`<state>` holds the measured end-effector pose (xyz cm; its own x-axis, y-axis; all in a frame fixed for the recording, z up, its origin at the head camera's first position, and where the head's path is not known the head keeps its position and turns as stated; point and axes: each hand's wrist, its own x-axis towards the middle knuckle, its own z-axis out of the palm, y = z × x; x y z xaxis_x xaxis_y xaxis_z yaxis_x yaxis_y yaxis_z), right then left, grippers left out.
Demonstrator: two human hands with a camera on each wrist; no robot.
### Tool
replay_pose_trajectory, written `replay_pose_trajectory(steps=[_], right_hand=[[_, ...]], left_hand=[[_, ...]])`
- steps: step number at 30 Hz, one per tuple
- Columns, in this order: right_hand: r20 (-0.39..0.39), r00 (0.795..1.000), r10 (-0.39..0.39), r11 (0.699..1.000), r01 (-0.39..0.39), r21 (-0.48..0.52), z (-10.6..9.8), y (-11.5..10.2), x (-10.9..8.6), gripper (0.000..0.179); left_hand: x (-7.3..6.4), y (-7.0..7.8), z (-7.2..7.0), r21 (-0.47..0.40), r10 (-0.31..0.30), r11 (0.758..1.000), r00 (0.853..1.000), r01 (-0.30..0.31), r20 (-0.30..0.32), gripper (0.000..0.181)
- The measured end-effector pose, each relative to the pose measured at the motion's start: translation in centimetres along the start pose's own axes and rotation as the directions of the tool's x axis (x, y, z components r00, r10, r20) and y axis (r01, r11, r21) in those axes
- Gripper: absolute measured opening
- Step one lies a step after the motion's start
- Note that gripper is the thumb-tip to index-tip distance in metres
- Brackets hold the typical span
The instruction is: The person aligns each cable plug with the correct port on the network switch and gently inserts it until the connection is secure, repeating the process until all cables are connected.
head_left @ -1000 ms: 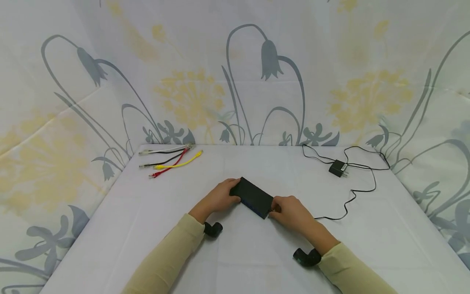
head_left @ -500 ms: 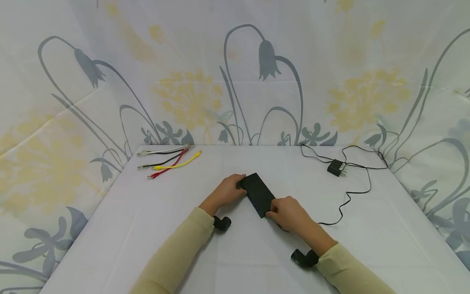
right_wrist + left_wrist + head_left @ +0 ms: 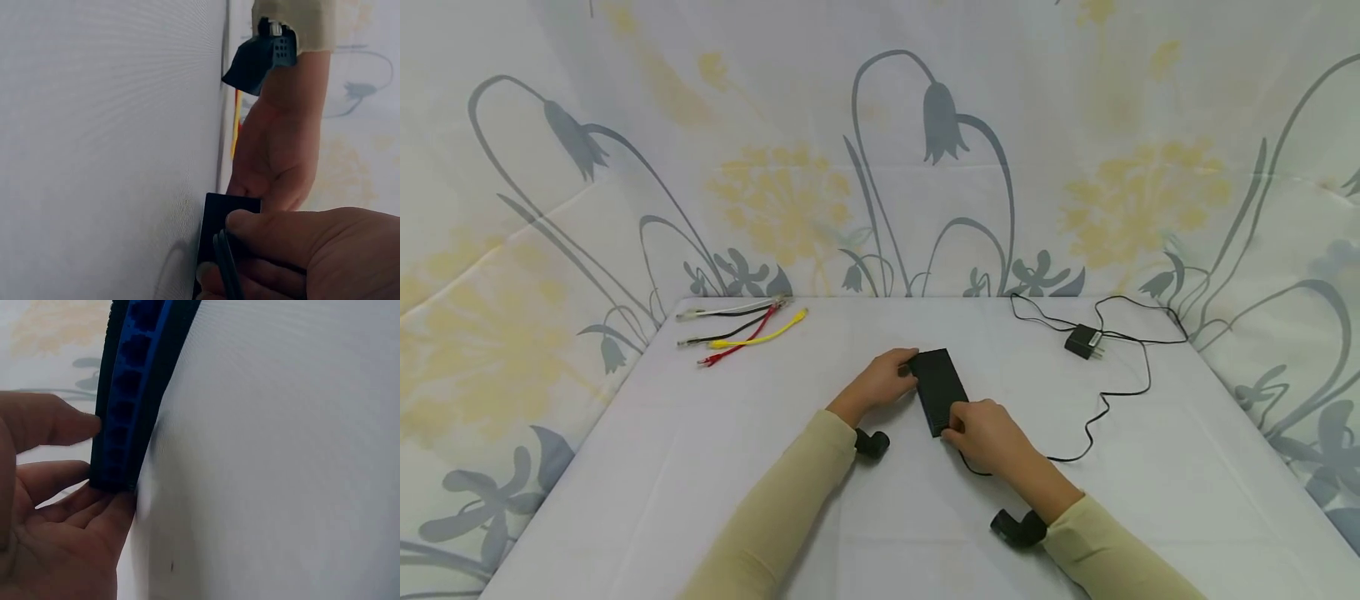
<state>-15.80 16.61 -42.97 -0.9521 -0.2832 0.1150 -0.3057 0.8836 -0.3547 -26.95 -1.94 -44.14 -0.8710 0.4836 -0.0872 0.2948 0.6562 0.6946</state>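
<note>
Black box (image 3: 937,379) near the middle of the desk (image 3: 880,525), between both hands, its long side running away from the person at a slight slant. Whether its underside touched the white cloth could not be told. A row of blue ports (image 3: 128,381) lined one long side, turned toward the left wrist camera.

Left hand (image 3: 884,379) gripped the far end of the box, thumb on one face, fingers at the end. Right hand (image 3: 988,432) was at the near end, thumb and fingers closed around a black cable (image 3: 229,269) there, thumb tip against the end face. Its plug was hidden by the fingers.

Cable curved out below the right hand; more of it showed beyond the right forearm, winding toward a black power adapter (image 3: 1082,342), far right, prongs exposed, among loose loops.

Far left: short leads in a loose, overlapping group, among them a yellow lead (image 3: 763,338), a red lead (image 3: 718,358) and a white lead (image 3: 718,312). Pale sleeves (image 3: 775,500) covered both forearms; a black wrist camera (image 3: 1018,528) was at each cuff. Flower-printed curtain (image 3: 1060,83) behind.
</note>
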Motion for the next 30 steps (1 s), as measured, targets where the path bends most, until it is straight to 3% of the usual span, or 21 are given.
replay_pose_trajectory(steps=[6, 11, 14, 18, 24, 30], right_hand=[[-0.07, 0.997, -0.02, 1.0, 0.02, -0.001, 0.0, 0.5, 0.2, 0.014], [-0.172, 0.979, -0.108, 0.994, 0.101, -0.045, 0.1, 1.0, 0.2, 0.026], [-0.18, 0.972, -0.15, 0.988, 0.142, -0.06, 0.2, 1.3, 0.3, 0.032], [-0.122, 0.981, -0.148, 0.988, 0.142, -0.056, 0.3, 1.5, 0.5, 0.035], [0.01, 0.997, -0.08, 0.996, 0.08, -0.028, -0.3, 1.9, 1.3, 0.044], [0.162, 0.987, -0.021, 1.0, 0.018, 0.022, -1.2, 3.1, 3.0, 0.068]], left_hand=[[0.8, 0.9, 0.6, -0.082, -0.022, 0.996, 1.0, 0.022, -0.002, 0.063], [1.7, 1.5, 1.4, -0.118, -0.037, 0.992, 0.999, 0.037, -0.001, 0.064], [2.2, 1.8, 1.8, -0.131, -0.041, 0.991, 0.999, 0.042, 0.003, 0.064], [2.7, 2.1, 2.1, -0.136, -0.04, 0.99, 0.999, 0.04, 0.005, 0.063], [3.3, 2.6, 2.3, -0.123, -0.044, 0.991, 0.999, 0.043, 0.0, 0.062], [3.9, 2.6, 2.3, -0.127, -0.062, 0.99, 0.998, 0.061, -0.003, 0.061]])
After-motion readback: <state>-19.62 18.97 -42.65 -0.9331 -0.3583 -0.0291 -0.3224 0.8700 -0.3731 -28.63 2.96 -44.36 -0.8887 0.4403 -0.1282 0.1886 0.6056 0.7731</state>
